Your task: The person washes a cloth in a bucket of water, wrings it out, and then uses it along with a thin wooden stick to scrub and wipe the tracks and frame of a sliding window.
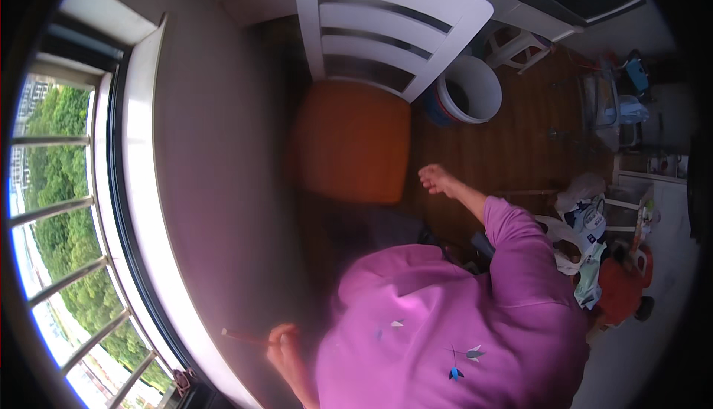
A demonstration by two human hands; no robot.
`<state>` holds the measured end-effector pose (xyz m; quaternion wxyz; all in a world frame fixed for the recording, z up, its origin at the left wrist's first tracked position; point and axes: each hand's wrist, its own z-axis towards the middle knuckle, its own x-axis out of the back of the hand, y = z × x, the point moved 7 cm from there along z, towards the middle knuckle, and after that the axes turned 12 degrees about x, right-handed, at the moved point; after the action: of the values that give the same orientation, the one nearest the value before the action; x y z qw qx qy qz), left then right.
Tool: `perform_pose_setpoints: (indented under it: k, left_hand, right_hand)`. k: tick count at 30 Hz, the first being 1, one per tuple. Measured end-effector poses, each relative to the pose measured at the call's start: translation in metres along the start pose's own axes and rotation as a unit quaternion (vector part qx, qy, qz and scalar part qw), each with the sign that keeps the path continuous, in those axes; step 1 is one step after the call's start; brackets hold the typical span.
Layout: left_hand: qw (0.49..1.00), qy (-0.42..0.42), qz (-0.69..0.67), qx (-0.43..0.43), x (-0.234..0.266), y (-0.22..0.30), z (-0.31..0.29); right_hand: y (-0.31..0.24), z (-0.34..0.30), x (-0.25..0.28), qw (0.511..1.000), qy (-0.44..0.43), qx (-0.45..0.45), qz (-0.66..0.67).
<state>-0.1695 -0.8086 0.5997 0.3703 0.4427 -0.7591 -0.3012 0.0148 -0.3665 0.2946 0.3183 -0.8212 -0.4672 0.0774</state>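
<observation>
At the lower left, my left hand (284, 346) has its fingers closed around a slim reddish-brown stick (245, 336). The stick points toward the wall and has a paler tip; its other end is hidden in the hand, so I cannot tell its kind. My right hand (437, 180) hangs over the wooden floor with its fingers curled in and nothing visible in them. Close beyond it stands a white chair (438, 60) with a slatted back and an orange seat (356, 142). My right hand is just off the seat's right edge, apart from it.
A white bucket (486, 93) stands right of the chair, near a white stool (518, 50). Plastic bags (587, 220) and a red object (620, 286) lie along the right side. A plain wall (215, 149) and a barred window (59, 208) border the left.
</observation>
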Motion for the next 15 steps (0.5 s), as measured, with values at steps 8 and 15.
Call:
perform_pose_setpoints:
  k: [8,15]
  left_hand:
    - [0.99,-0.118,0.062,-0.048,-0.083,0.056,0.055]
    - [0.946,-0.206,0.239,-0.077,-0.141,0.047,0.089]
  right_hand:
    - [-0.105,-0.051,-0.059,0.938,-0.211,0.275,0.032]
    - [-0.267,-0.192,-0.174,0.726,-0.466,0.503,0.045]
